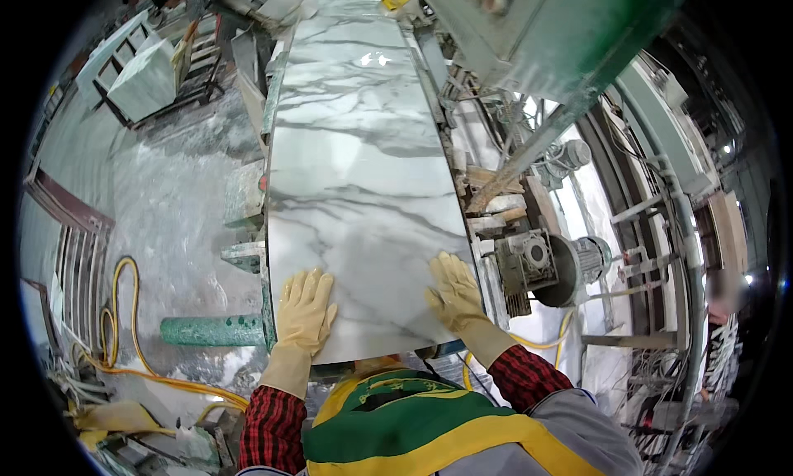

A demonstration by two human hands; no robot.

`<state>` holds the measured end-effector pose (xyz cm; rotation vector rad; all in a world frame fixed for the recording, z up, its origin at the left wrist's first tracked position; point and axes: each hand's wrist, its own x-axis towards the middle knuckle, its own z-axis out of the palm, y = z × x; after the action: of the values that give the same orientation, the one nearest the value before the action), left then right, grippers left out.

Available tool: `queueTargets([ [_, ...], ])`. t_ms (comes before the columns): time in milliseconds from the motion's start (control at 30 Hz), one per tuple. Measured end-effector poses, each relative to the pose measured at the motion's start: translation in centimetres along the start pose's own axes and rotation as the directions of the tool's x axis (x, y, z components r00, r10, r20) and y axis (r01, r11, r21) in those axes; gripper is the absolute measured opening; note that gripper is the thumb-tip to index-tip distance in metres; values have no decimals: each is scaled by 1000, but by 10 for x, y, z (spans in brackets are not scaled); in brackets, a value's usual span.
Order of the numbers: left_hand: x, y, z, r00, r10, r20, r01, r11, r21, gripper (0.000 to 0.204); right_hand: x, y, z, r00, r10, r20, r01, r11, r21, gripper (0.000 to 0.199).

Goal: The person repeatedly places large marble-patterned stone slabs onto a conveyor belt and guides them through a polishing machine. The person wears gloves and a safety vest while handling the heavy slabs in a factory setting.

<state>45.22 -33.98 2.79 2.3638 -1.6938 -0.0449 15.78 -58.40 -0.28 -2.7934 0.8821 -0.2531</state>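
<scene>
A long white marble slab (355,170) with grey veins lies flat on a machine bed and runs away from me. My left hand (304,311), in a yellowish rubber glove, rests flat on the slab's near left corner. My right hand (454,293), gloved the same way, lies flat on the near right corner by the slab's edge. Both hands have fingers spread and grip nothing. Red plaid sleeves and a green and yellow apron (413,418) show at the bottom.
A green machine housing (562,38) and a grey electric motor (562,265) stand close on the right. A green roller (211,331) sticks out at the left. Yellow hose (124,311) coils on the wet floor. A rack with another slab (144,75) stands far left.
</scene>
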Motion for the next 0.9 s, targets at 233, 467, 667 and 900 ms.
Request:
queueTargets([
  [233, 5, -1, -12, 998, -38, 58, 42, 997, -64, 65, 9, -4, -5, 998, -51, -46, 52, 998, 19, 71],
  [467, 15, 0, -23, 999, -27, 42, 31, 995, -92, 64, 15, -5, -5, 995, -66, -81, 67, 998, 8, 70],
  [667, 16, -3, -14, 1000, -22, 0, 22, 998, -61, 64, 19, -5, -8, 1000, -8, -2, 8, 1000, 24, 75],
  [900, 19, -3, -12, 1000, -9, -10, 9, 998, -60, 60, 19, 12, 12, 1000, -22, -9, 23, 999, 42, 76],
])
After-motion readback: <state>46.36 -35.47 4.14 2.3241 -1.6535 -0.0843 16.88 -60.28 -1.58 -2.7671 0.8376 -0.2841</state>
